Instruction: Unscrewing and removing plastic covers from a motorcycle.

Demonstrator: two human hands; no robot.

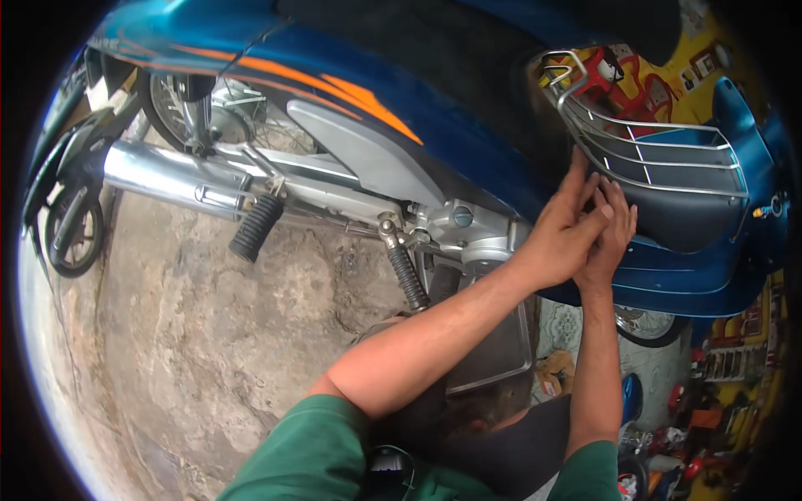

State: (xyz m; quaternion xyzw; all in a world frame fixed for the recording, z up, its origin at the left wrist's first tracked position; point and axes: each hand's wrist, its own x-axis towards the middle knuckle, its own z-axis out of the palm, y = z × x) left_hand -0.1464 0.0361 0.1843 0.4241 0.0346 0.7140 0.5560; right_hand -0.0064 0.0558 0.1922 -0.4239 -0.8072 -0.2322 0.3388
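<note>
A blue motorbike [468, 125] with orange stripes stands across the view in front of me. My left hand [561, 238] is at the inner edge of its front leg shield, index finger stretched up along the dark panel beside a metal rack [647, 163]. Close against it, partly covered by the left thumb, is my right hand [612, 234], its fingers bent and pressed together below the rack's bars. Both hands look closed, and whatever lies between the fingers is hidden. The engine casing [464, 225] sits just left of my left wrist.
Lower left are a rubber footrest [257, 227], a kick lever [407, 271] and a chrome exhaust [167, 175] above rough concrete [225, 334]. Another motorbike [71, 209] is at the far left. Tools and parts [710, 417] crowd the right side, near a yellow wall [693, 71].
</note>
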